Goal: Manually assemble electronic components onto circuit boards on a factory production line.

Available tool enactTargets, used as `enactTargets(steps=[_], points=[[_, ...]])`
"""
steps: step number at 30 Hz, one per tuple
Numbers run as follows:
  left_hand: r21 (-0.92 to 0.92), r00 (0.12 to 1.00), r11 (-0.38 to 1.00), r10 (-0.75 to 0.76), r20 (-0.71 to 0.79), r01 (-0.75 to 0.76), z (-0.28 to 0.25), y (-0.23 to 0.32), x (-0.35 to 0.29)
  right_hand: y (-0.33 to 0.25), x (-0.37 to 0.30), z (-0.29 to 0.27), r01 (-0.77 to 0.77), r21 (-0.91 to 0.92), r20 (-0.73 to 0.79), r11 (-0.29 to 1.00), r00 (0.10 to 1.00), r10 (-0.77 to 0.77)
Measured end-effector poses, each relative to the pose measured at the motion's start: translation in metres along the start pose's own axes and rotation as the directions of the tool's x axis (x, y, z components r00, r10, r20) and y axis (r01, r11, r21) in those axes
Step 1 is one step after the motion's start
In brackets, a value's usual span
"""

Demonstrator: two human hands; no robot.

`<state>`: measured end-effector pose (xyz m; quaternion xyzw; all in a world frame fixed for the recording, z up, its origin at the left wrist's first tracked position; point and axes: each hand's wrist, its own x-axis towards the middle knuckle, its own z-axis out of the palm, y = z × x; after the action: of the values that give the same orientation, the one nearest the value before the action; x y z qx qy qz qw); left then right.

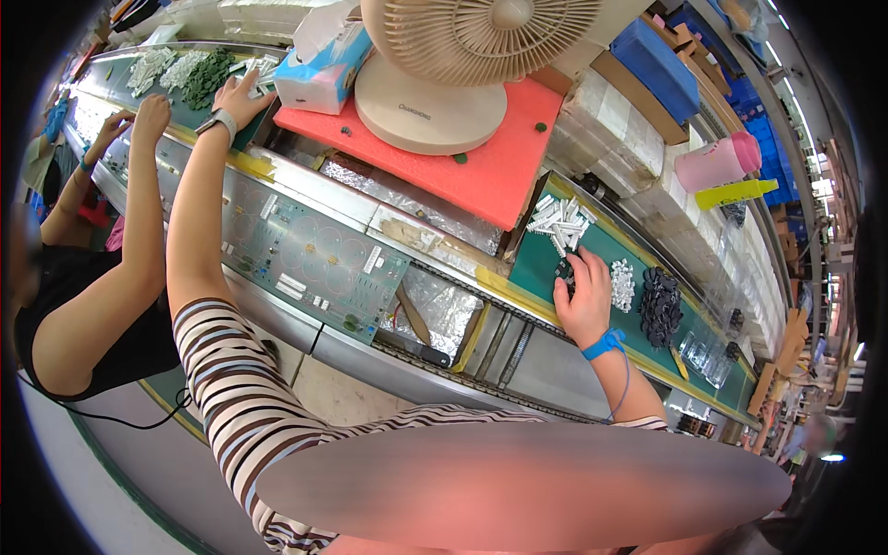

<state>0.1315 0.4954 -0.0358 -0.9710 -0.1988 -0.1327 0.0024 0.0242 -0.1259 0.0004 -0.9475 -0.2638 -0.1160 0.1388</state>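
My left hand, a watch on its wrist, reaches to the far left with fingers spread. Its fingertips are at a heap of white blocky parts. My right hand, wearing a blue wrist strap with a cord, lies over a green tray. Thumb and fingers are apart there, around a few small black parts. Just beyond them is a pile of long white parts. Between my arms, a large green circuit board with several mounted components rests on the conveyor rails.
A beige fan stands on a red foam sheet, beside a tissue box. Small white parts and dark parts lie right of my right hand. At left, a co-worker's arm reaches over the line. A pink cup stands far right.
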Motion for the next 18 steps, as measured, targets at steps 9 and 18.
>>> enactTargets(steps=[9,18], points=[[-0.031,0.999,0.999,-0.026,-0.020,0.026,-0.009,0.010,-0.008,0.002,0.000,0.001,0.002,-0.004,0.003,1.000,1.000,-0.002],[-0.037,0.995,0.998,0.054,-0.090,-0.057,-0.025,0.016,-0.012,0.001,-0.002,0.001,-0.010,0.002,0.007,1.000,1.000,0.010]])
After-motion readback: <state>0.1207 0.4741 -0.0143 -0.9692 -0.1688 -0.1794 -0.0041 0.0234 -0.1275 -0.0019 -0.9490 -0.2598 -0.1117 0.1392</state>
